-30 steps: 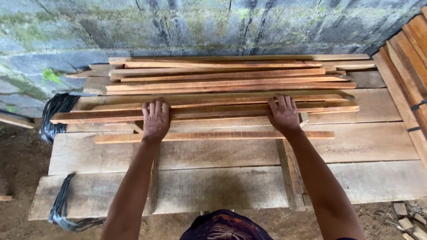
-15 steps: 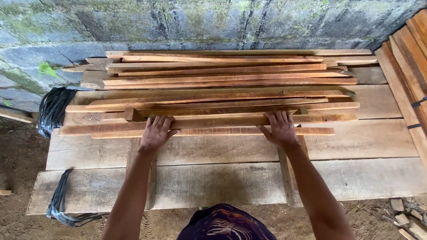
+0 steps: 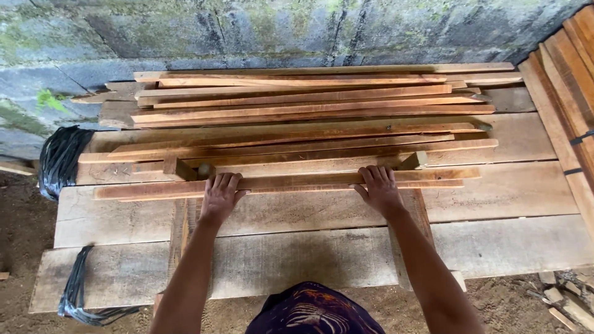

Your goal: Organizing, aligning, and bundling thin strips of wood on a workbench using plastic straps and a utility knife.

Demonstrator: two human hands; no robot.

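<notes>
- Since half a second ago both hands slid a long wooden strip point(image 3: 291, 182) nearer to the person; it now lies apart from the loose strips behind it, where a second ago the hands were pressed on that group.
- Nearest: dark patterned cloth point(image 3: 312, 312) at bottom edge, both forearms reaching forward over it.
- Wide rough planks point(image 3: 297, 260) form the desk top, two cross battens point(image 3: 180, 232) under them, dirt floor below.
- Black plastic strapping point(image 3: 77, 291) hangs off the near left corner of the desk.
- Left hand point(image 3: 219, 196): palm down on desk, fingers flat against the strip's near edge and top. Grip open, pressing, not wrapped round.
- Right hand point(image 3: 378, 190): same pose, fingers spread on the strip toward its right half. Grip open too.
- Strip lies crosswise, left to right, on the second plank, with a thinner strip touching just under it.
- Two short wood blocks point(image 3: 179, 167) stick up just behind the strip, one by each hand.
- Farther: loose long strips point(image 3: 291, 145), then a neater stack of strips point(image 3: 303, 96) by the wall.
- Black plastic bundle point(image 3: 59, 158) at far left.
- Leaning boards point(image 3: 566, 80) at right edge.
- Mossy block wall point(image 3: 247, 31) behind all.
</notes>
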